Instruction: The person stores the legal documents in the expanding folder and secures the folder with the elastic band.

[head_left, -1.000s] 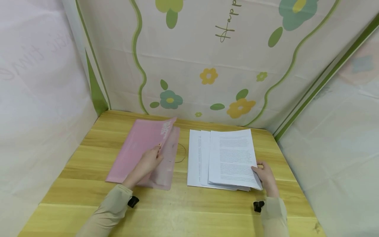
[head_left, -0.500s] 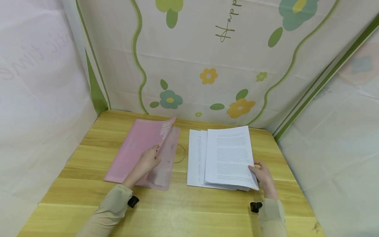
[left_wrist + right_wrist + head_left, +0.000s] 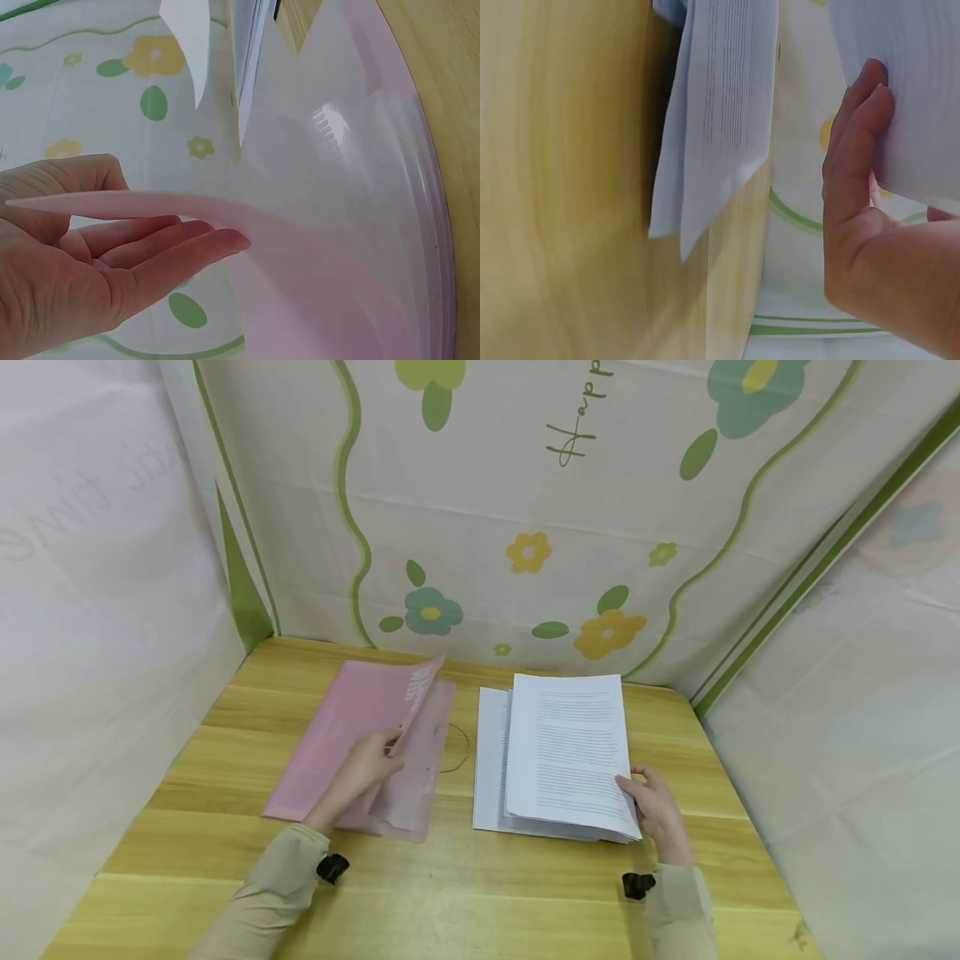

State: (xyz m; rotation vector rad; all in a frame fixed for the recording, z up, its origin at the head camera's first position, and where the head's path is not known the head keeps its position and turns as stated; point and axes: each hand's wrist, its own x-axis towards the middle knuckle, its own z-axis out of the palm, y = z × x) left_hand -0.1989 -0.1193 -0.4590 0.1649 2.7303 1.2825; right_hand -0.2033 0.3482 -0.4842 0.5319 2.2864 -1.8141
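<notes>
A pink translucent plastic folder (image 3: 330, 718) lies on the left side of the table. My left hand (image 3: 363, 768) pinches the edge of its upper cover between thumb and fingers, lifting it; the left wrist view shows the bent cover (image 3: 142, 202) in the hand and clear inner layers (image 3: 330, 172) beyond. On the right, my right hand (image 3: 658, 810) grips the right edge of several printed sheets (image 3: 573, 743). These sheets are raised over a paper stack (image 3: 490, 760), mostly hiding it. In the right wrist view, the fingers (image 3: 855, 150) lie along the held sheets (image 3: 922, 112), apart from the stack (image 3: 727, 97).
A thin cord loop (image 3: 467, 747) protrudes from the folder's right edge toward the papers. Flower-printed cloth (image 3: 465, 527) hangs behind the wooden table (image 3: 450, 902), with pale cloth walls on both sides. A small black device sits at each wrist.
The right hand has moved left with the held sheets, which now cover more of the stack. The left hand has shifted slightly left, still holding the folder cover up.
</notes>
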